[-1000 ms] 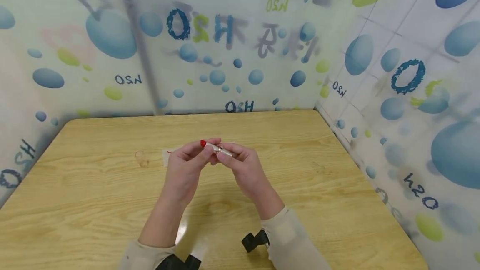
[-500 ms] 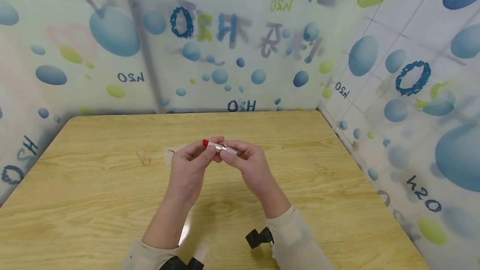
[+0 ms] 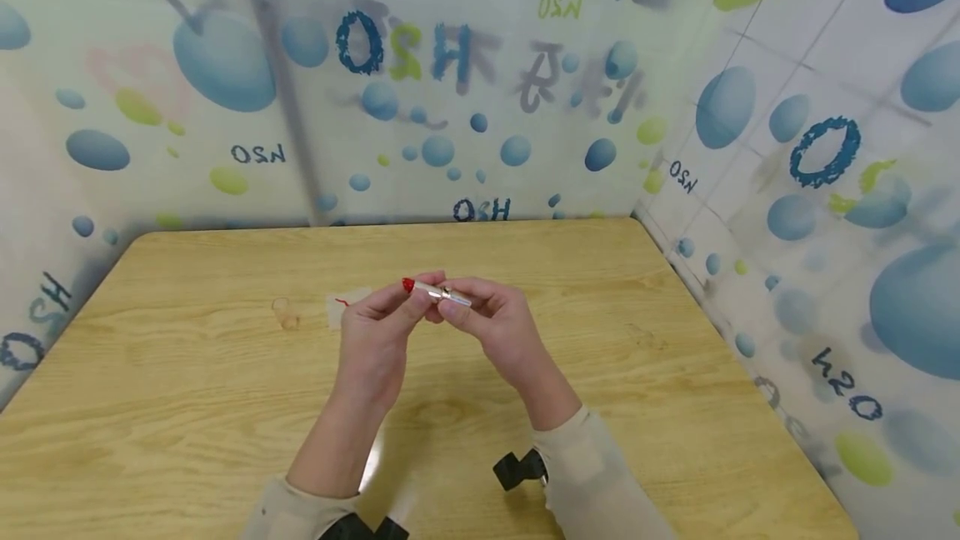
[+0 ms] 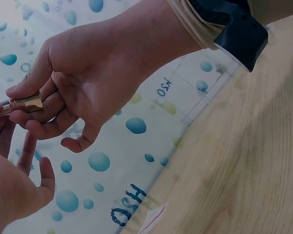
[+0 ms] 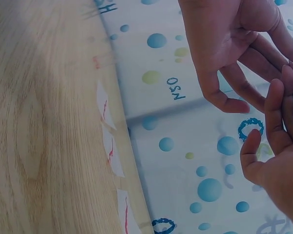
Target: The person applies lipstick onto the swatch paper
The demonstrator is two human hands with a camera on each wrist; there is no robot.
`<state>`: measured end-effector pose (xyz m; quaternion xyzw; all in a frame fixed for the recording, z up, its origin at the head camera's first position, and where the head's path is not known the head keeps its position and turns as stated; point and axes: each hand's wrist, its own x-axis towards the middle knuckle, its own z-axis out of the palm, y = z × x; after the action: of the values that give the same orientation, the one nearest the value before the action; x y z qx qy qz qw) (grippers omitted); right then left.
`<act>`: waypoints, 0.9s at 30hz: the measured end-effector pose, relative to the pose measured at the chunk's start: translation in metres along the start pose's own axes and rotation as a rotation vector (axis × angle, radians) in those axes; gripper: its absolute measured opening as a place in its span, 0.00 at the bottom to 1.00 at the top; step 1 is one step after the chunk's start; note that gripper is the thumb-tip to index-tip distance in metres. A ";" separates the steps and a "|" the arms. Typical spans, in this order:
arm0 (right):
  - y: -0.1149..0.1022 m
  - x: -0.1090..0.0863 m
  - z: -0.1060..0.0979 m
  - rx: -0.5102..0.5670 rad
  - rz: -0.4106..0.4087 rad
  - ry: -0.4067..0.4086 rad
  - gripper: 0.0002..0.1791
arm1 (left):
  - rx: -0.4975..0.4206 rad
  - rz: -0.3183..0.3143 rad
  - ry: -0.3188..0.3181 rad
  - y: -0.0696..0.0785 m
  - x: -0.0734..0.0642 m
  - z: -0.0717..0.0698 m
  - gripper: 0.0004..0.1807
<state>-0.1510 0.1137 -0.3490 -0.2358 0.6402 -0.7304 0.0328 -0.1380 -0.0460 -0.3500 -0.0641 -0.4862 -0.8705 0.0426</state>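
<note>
Between my two hands is a lipstick (image 3: 438, 293) with a red tip and a shiny silver-gold tube, held tilted above the table. My left hand (image 3: 373, 340) pinches it near the red end, thumb on the near side. The other end of the tube is pinched by the thumb and fingers of my right hand (image 3: 498, 323). In the left wrist view the gold base (image 4: 28, 103) shows in the right hand's fingers, while the red tip is out of frame. Most of the lipstick falls outside the right wrist view, where the fingertips of both hands meet.
White paper (image 3: 335, 311) with a red mark lies on the wooden table (image 3: 225, 407), partly hidden behind the left hand. In the right wrist view, white paper strips (image 5: 112, 151) with red lines run along the table. Patterned walls (image 3: 480, 132) border the far and right edges.
Both hands keep their hold on the lipstick. Over the second, the right hand has shifted slightly right and up in the head view, and the lipstick has barely moved.
</note>
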 end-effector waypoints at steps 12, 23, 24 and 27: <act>0.002 0.001 0.001 -0.065 -0.057 0.000 0.20 | -0.019 0.046 0.054 -0.002 0.000 0.002 0.08; 0.002 0.001 0.004 -0.158 -0.114 0.008 0.16 | -0.040 0.071 0.111 -0.004 -0.002 0.005 0.07; 0.002 0.001 0.004 -0.167 -0.117 0.014 0.15 | -0.043 0.073 0.117 -0.004 -0.002 0.005 0.07; 0.002 0.001 0.004 -0.190 -0.131 0.026 0.14 | -0.054 0.080 0.139 -0.004 -0.002 0.007 0.06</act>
<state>-0.1503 0.1091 -0.3504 -0.2699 0.6902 -0.6698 -0.0458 -0.1360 -0.0378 -0.3503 -0.0241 -0.4554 -0.8832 0.1094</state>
